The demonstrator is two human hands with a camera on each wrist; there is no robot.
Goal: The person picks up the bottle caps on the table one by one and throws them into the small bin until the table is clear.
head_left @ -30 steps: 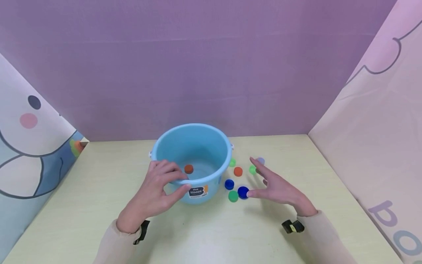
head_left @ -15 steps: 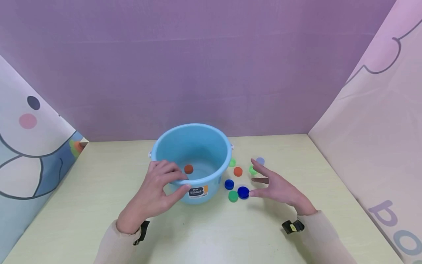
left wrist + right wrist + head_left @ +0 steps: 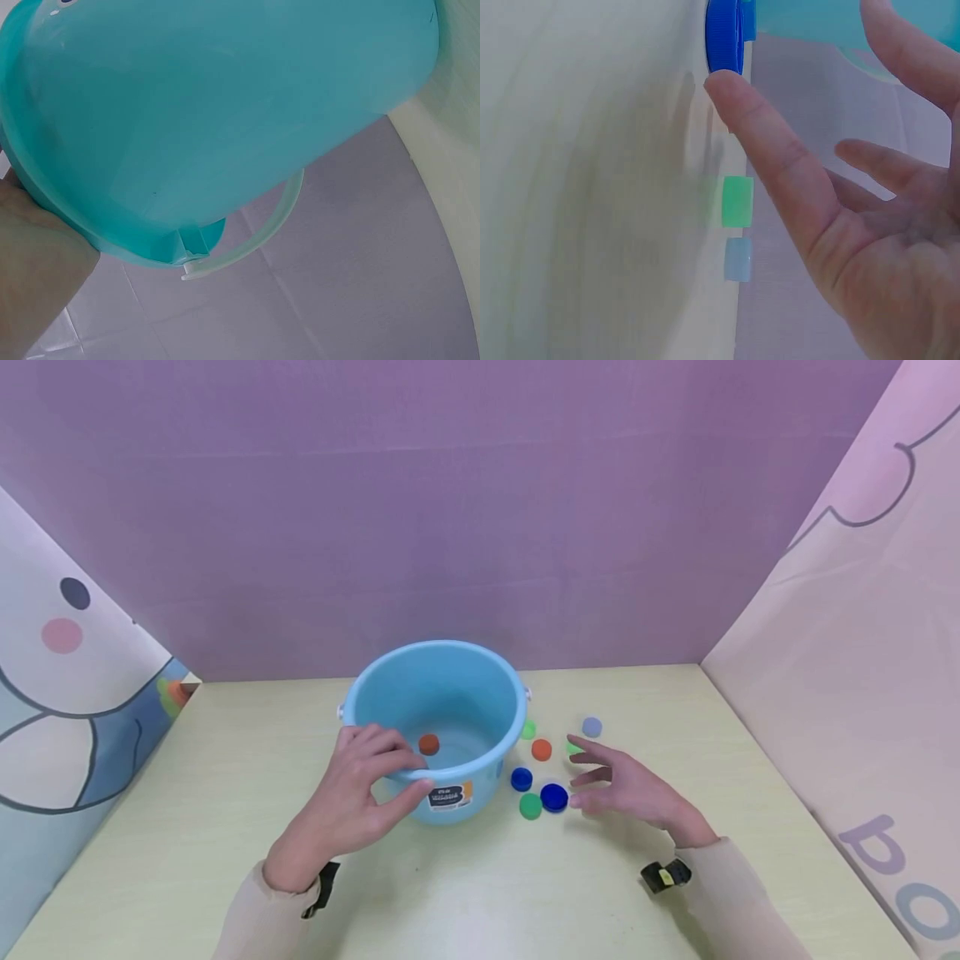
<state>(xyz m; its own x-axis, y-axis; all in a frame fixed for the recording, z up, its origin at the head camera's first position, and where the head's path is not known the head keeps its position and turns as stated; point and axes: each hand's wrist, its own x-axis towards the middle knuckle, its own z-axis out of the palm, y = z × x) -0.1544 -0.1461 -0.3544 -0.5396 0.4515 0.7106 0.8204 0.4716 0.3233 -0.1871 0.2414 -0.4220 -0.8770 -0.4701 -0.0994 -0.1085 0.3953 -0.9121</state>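
My left hand grips the near rim of a light blue bucket, fingers over the edge and thumb along the outside. One orange bottle cap lies on the bucket's floor. To the right of the bucket, my right hand hovers low with fingers spread and nothing held. Nearest its thumb is a dark blue bottle cap; in the right wrist view the thumb tip overlaps that cap's edge. Beside it lie a green cap and a smaller blue cap. In the left wrist view the bucket wall fills most of the frame.
Farther back lie an orange cap, a pale blue cap and a light green cap, with another green cap partly behind my right fingers. A purple backdrop rises behind the pale table.
My right hand has drawn slightly to the right, its index finger lowering and its other fingers coming into view, so the pale blue cap shows fully. The left hand and bucket stay put.
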